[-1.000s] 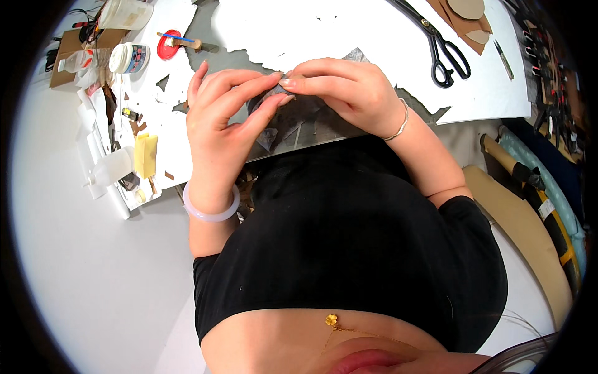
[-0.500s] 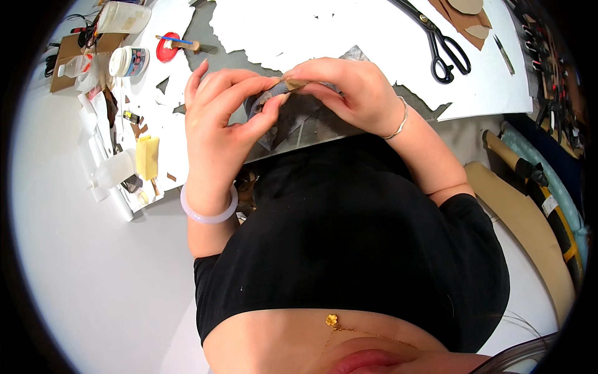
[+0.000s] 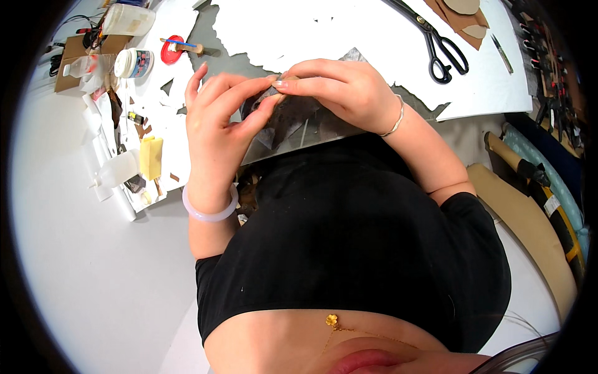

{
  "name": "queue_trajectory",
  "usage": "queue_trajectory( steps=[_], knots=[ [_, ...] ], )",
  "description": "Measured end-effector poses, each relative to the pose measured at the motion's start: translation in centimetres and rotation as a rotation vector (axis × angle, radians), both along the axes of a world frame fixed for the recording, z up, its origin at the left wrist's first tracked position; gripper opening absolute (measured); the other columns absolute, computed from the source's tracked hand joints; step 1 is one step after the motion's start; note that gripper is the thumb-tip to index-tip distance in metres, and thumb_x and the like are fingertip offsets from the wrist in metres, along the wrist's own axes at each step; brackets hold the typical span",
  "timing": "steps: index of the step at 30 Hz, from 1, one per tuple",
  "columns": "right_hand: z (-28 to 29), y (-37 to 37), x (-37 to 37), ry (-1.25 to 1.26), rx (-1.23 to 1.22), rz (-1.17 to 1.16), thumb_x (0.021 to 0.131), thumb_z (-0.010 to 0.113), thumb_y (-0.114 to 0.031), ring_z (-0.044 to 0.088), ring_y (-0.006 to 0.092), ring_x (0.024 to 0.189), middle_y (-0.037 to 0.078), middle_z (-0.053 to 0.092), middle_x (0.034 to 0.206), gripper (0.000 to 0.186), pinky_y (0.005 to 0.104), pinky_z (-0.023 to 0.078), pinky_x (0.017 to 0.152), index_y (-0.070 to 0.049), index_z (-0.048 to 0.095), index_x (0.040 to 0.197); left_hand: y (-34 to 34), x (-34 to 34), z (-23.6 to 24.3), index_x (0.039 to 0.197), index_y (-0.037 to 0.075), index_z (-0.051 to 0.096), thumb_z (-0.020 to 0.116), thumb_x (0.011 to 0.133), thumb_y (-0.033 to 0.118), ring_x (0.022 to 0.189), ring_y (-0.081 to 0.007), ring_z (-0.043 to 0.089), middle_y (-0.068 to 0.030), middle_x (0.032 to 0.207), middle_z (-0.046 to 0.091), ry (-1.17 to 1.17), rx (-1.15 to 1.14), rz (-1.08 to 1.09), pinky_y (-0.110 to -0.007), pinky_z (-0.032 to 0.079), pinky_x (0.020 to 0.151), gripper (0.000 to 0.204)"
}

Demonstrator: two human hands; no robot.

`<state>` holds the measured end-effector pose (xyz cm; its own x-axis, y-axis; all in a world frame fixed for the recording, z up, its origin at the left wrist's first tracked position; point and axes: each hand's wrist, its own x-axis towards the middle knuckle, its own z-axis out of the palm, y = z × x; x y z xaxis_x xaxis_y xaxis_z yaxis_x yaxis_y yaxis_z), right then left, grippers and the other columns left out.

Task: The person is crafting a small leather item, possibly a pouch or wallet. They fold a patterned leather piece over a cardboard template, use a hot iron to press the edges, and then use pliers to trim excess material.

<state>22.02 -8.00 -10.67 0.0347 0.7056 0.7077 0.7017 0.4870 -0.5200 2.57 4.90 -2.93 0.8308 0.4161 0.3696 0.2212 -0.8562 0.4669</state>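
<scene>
1. At the near edge of the table, in front of the person's black top, the left hand (image 3: 221,115) and right hand (image 3: 355,90) meet at the fingertips.
2. Between them is a small dark grey piece (image 3: 252,105), raised above the grey work surface (image 3: 240,63) and partly hidden by the fingers.
3. The left thumb and index finger are clamped on this piece from its left side.
4. The right thumb and index finger come together at its upper edge; whether they pinch it or only press cannot be told.
5. To the left lie a red lid (image 3: 168,57) with a wooden tool (image 3: 194,48) across it, a white jar (image 3: 126,64) and a yellow sponge (image 3: 151,158).
6. To the right, black-handled shears (image 3: 430,38) rest on the white sheet (image 3: 479,93), near a slim pointed tool (image 3: 503,55).
</scene>
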Motion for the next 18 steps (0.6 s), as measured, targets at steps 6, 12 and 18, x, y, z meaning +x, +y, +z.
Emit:
queue_trajectory(
  steps=[6, 12, 18],
  knots=[
    [-0.2, 0.2, -0.2, 0.026, 0.016, -0.022, 0.088, 0.073, -0.003, 0.077, 0.0218, 0.089, 0.003, 0.076, 0.114, 0.030, 0.0287, 0.063, 0.070, -0.013, 0.075, 0.115, 0.1, 0.1, -0.3, 0.107, 0.017, 0.082, 0.087, 0.077, 0.010, 0.074, -0.0141, 0.060, 0.0038, 0.078, 0.062, -0.043, 0.017, -0.034, -0.047, 0.036, 0.116, 0.031],
    [-0.1, -0.1, -0.4, 0.068, 0.019, -0.018, 0.086, 0.071, 0.000, 0.077, 0.0255, 0.091, 0.005, 0.076, 0.113, 0.029, 0.0320, 0.063, 0.075, -0.012, 0.075, 0.113, -0.3, -0.2, 0.1, 0.109, 0.019, 0.083, 0.088, 0.078, 0.013, 0.076, -0.0149, 0.060, 0.0042, 0.077, 0.059, -0.006, 0.087, -0.041, -0.049, 0.034, 0.118, 0.032],
    [0.7, -0.4, -0.7, 0.114, -0.029, 0.015, 0.085, 0.071, 0.001, 0.075, 0.0254, 0.090, 0.005, 0.074, 0.114, 0.031, 0.0325, 0.062, 0.076, -0.011, 0.074, 0.114, -1.2, -0.4, 0.6, 0.116, 0.016, 0.081, 0.087, 0.076, 0.007, 0.079, -0.0143, 0.061, 0.0032, 0.080, 0.061, -0.025, 0.209, -0.027, -0.050, 0.030, 0.122, 0.041]
  ],
)
